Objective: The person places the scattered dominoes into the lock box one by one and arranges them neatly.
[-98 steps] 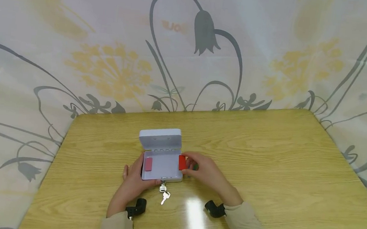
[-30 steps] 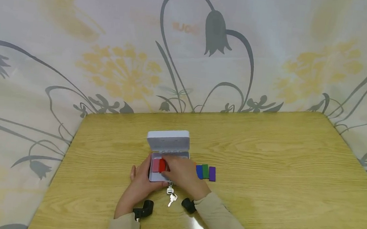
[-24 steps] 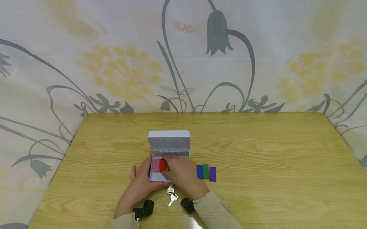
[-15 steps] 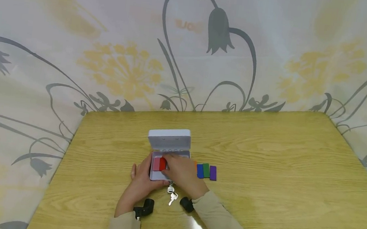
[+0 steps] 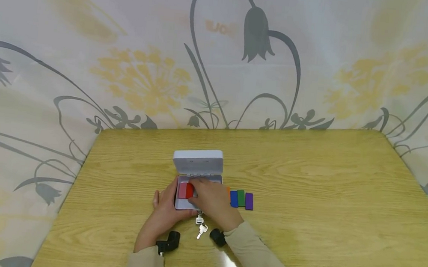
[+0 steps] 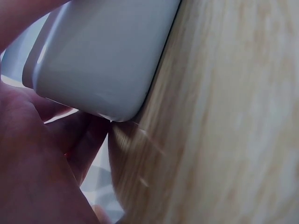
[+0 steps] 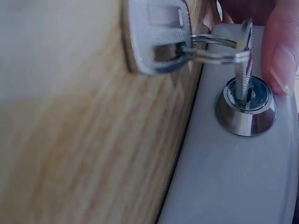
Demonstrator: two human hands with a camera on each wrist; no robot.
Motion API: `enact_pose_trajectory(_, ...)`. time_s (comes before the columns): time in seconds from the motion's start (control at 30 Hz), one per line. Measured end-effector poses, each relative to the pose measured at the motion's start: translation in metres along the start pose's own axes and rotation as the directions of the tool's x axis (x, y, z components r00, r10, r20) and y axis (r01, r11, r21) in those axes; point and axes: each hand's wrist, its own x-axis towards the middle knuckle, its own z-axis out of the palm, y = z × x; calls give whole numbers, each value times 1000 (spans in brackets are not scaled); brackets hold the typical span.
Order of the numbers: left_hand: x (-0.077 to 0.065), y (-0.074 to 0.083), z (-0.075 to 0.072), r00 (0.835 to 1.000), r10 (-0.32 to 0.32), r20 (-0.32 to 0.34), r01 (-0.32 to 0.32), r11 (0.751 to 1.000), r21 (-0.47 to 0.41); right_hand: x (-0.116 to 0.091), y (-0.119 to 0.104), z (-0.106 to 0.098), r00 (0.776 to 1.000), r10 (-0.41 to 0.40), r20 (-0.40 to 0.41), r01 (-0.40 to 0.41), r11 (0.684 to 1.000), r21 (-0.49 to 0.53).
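A small white metal cash box (image 5: 198, 163) stands on the table with its lid raised. My left hand (image 5: 165, 206) grips its left side, thumb along the front edge; the left wrist view shows the box's rounded corner (image 6: 103, 60) with fingers bent round it. Inside the box, my right hand (image 5: 213, 200) pinches a flat red block (image 5: 189, 191), right beside a pink block (image 5: 182, 190). The right hand hides the right part of the box's inside. At the front, a key sits in the round lock (image 7: 246, 109), and a second key (image 7: 159, 37) hangs from its ring.
Right of the box lie flat blocks: a blue one (image 5: 234, 198), a green one (image 5: 240, 198), a purple one (image 5: 249, 201) and an orange one (image 5: 228, 192) partly hidden. The wooden table (image 5: 328, 196) meets a floral-patterned cloth (image 5: 138, 36) at the back.
From the box's right edge, my right hand has carried the red block left, in beside the pink one. Over the last second both hands have stayed almost still.
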Motion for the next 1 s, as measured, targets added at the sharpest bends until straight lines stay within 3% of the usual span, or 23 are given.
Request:
enact_pose_trajectory(0.4, 1, 0, -1, 1000, 15, -6, -15, 1000, -8, 2, -1, -5, 997, 1, 74, 0, 1000, -13)
enact_pose_trajectory(1.0, 1, 0, -2, 1000, 5, 9, -5, 1000, -7, 2, 0, -4, 996, -34, 78, 35, 999, -7)
